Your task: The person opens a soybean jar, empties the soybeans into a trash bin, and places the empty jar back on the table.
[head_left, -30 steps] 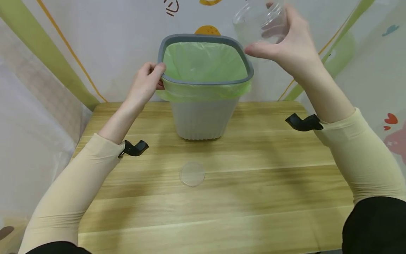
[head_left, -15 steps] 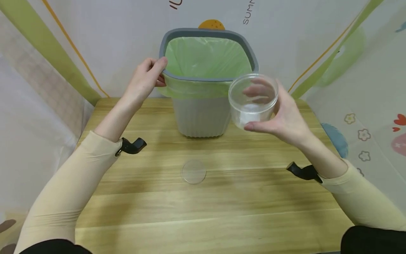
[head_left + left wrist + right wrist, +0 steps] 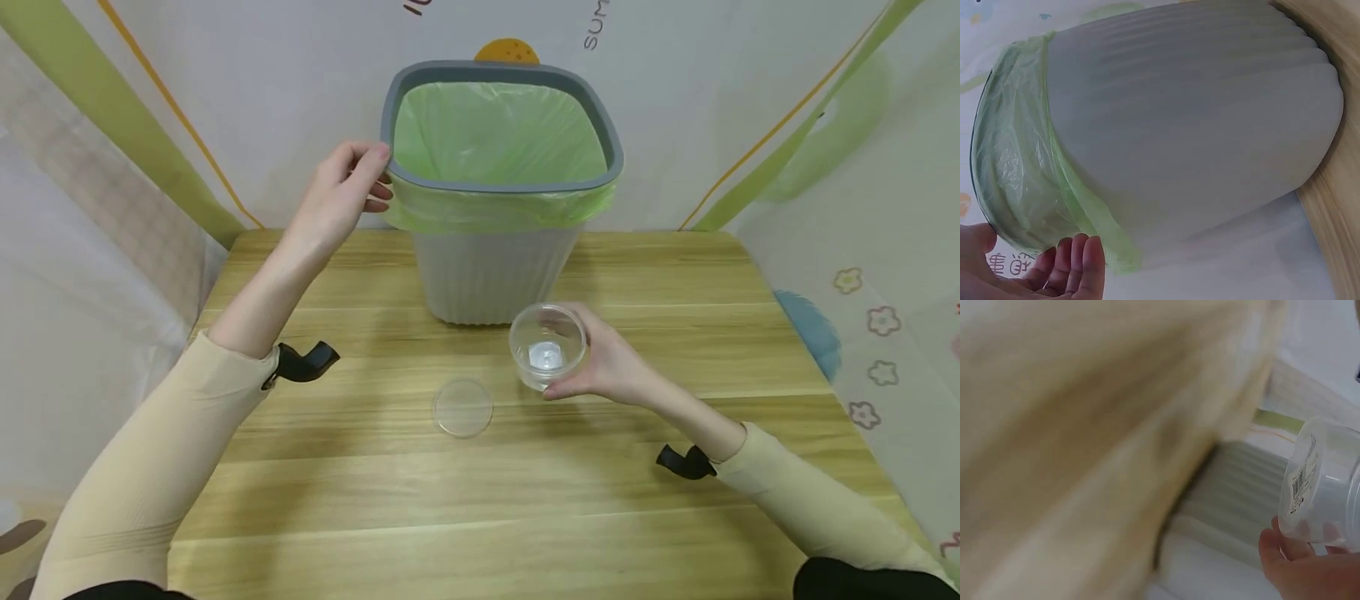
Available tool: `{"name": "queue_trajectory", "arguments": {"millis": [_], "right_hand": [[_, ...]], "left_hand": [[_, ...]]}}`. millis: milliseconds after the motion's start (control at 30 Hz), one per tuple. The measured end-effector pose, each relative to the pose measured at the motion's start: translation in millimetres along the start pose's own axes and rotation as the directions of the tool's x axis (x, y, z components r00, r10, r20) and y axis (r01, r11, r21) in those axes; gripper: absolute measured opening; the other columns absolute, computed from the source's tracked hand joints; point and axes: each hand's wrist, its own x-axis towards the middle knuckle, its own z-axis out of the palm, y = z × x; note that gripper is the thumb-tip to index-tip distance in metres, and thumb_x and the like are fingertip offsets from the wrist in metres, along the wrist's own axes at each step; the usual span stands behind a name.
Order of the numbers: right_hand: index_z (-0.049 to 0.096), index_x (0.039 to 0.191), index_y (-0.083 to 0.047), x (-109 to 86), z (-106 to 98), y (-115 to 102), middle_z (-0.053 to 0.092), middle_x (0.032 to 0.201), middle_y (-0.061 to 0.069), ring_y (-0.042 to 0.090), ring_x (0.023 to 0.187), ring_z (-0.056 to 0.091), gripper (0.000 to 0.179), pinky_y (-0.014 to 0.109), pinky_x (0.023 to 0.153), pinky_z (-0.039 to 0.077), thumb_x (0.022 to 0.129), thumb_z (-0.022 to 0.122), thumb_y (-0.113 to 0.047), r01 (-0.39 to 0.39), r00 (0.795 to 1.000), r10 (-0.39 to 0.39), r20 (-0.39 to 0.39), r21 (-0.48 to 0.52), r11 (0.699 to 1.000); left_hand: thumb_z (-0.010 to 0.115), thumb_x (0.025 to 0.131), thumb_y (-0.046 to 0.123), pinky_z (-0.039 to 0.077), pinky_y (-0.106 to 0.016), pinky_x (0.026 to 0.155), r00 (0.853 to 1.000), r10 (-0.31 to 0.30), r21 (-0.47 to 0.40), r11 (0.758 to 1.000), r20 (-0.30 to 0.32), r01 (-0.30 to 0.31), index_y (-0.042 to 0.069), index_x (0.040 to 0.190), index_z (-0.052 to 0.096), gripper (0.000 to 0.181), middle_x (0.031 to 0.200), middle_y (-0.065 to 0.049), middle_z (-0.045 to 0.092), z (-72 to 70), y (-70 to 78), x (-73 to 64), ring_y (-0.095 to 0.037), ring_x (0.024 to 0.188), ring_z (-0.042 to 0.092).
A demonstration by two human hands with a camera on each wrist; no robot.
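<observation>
A clear round plastic tub [image 3: 547,347] is gripped by my right hand [image 3: 600,358], thumb on the near side and fingers behind. It hangs low over the table, its opening facing up. In the right wrist view, the tub [image 3: 1319,487] bears a printed barcode label. A clear round lid [image 3: 462,408] lies flat on the table to its left. At the left corner of a grey waste bin [image 3: 487,271] is my left hand [image 3: 339,190], thumb at the rim. In the left wrist view, the fingers of the left hand [image 3: 1054,272] are loosely bent beside the bag, apart from the thumb.
The bin stands at the back of the wooden table [image 3: 420,517]. A green bag [image 3: 498,133] lines it, folded over under the grey rim ring [image 3: 502,187]. Behind and at the sides hangs a printed white curtain [image 3: 675,108].
My right hand has brought the tub down from above the bin's right side to low over the table, turning it upright. The left hand's hold on the rim has loosened slightly.
</observation>
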Motion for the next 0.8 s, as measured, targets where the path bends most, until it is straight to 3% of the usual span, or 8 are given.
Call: {"name": "queue_trajectory", "arguments": {"millis": [267, 400, 533, 633, 800], "right_hand": [[0.046, 0.149, -0.014, -9.0, 28.2, 23.7, 0.06, 0.147, 0.01, 0.035, 0.135, 0.057, 0.109, 0.061, 0.118, 0.041, 0.056, 0.101, -0.016, -0.019, 0.995, 0.021, 0.093, -0.027, 0.999], [0.045, 0.15, -0.014, -12.6, 34.5, 29.3, 0.06, 0.147, 0.011, 0.035, 0.134, 0.059, 0.11, 0.062, 0.119, 0.039, 0.055, 0.101, -0.018, -0.007, 0.994, 0.012, 0.11, -0.046, 0.999], [0.044, 0.15, -0.011, -15.6, 37.6, 32.2, 0.06, 0.147, 0.013, 0.036, 0.135, 0.059, 0.11, 0.062, 0.119, 0.039, 0.055, 0.101, -0.016, 0.008, 0.993, -0.004, 0.121, -0.032, 0.999], [0.046, 0.148, -0.008, -17.6, 40.3, 34.4, 0.06, 0.146, 0.015, 0.037, 0.136, 0.058, 0.109, 0.059, 0.12, 0.04, 0.054, 0.101, -0.015, 0.01, 0.991, -0.008, 0.135, -0.019, 1.0], [0.048, 0.147, -0.009, -20.7, 45.7, 36.9, 0.061, 0.146, 0.012, 0.035, 0.138, 0.056, 0.109, 0.058, 0.122, 0.038, 0.052, 0.102, -0.017, -0.021, 0.989, 0.025, 0.143, -0.029, 0.999]], "left_hand": [[0.046, 0.107, 0.043, 0.055, -0.026, 0.094, 0.998, 0.059, 0.088, 0.995, -0.036, -0.056, 0.007, 0.137, 0.052, 0.047, 0.119, -0.002, 0.059, -0.1, -5.6, -26.4, -0.014, 0.102, 0.062], [0.048, 0.107, 0.04, 0.05, -0.026, 0.096, 0.997, 0.079, 0.155, 0.985, -0.022, -0.075, 0.005, 0.139, 0.052, 0.047, 0.123, -0.008, 0.06, 2.5, -8.3, -42.7, -0.013, 0.105, 0.059], [0.051, 0.107, 0.036, 0.048, -0.035, 0.103, 0.995, 0.095, 0.22, 0.971, 0.014, -0.095, 0.004, 0.135, 0.056, 0.043, 0.126, -0.012, 0.062, 7.3, -11.0, -58.7, -0.017, 0.114, 0.058], [0.055, 0.106, 0.029, 0.048, -0.04, 0.105, 0.989, 0.137, 0.251, 0.957, 0.055, -0.146, 0.002, 0.132, 0.059, 0.038, 0.124, -0.013, 0.064, 12.9, -14.7, -68.8, -0.022, 0.116, 0.06], [0.059, 0.104, 0.021, 0.051, -0.046, 0.104, 0.96, 0.232, 0.318, 0.909, 0.155, -0.271, 0.001, 0.13, 0.06, 0.033, 0.123, -0.012, 0.066, 23.8, -23.8, -85.3, -0.026, 0.115, 0.061]]}}
